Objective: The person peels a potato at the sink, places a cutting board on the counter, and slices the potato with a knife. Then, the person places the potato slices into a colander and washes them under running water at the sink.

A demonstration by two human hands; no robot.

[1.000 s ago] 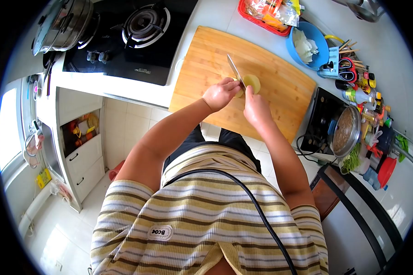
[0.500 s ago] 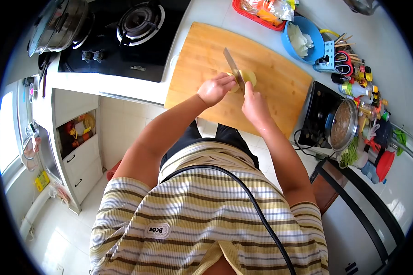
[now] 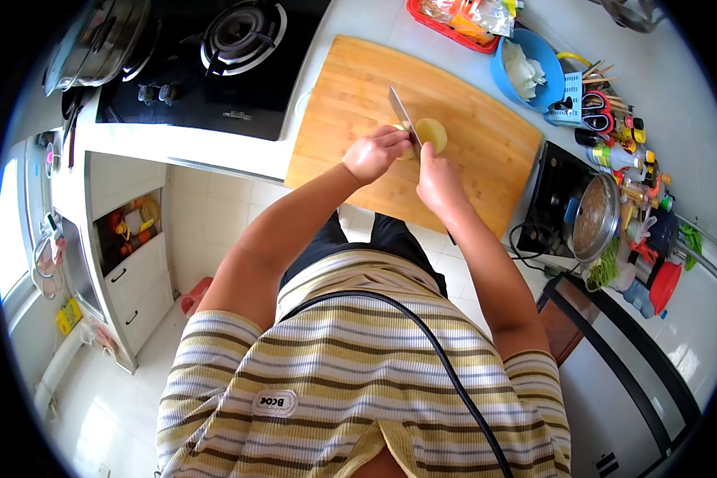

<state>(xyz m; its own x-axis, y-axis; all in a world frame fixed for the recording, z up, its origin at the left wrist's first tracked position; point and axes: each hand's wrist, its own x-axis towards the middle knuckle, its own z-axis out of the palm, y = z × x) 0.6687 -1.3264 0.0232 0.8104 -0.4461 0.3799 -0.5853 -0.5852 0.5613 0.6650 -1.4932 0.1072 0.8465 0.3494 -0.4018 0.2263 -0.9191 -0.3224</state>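
Observation:
A kitchen knife [image 3: 401,107] stands on edge over the wooden cutting board [image 3: 366,80], its blade pointing away from me. My right hand [image 3: 440,182] is closed round its handle. To the left of the blade, my left hand [image 3: 374,154] has its fingers bent over a pale yellow potato, which they mostly cover. A round, flat-faced potato piece [image 3: 432,134] lies against the right side of the blade, near my right fingers. Whether the blade is within the potato or just beside it is hidden by my fingers.
Left of the board is a black gas stove [image 3: 207,88] with a steel pot [image 3: 103,44]. A blue bowl [image 3: 538,56] and red basket [image 3: 454,32] stand beyond it. Scissors [image 3: 597,111], bottles [image 3: 617,157] and a lidded pan [image 3: 596,217] line the right.
The potato piece right of the blade has tipped so more of its flat round face shows. The knife and right hand have shifted slightly; my left hand stays on the potato.

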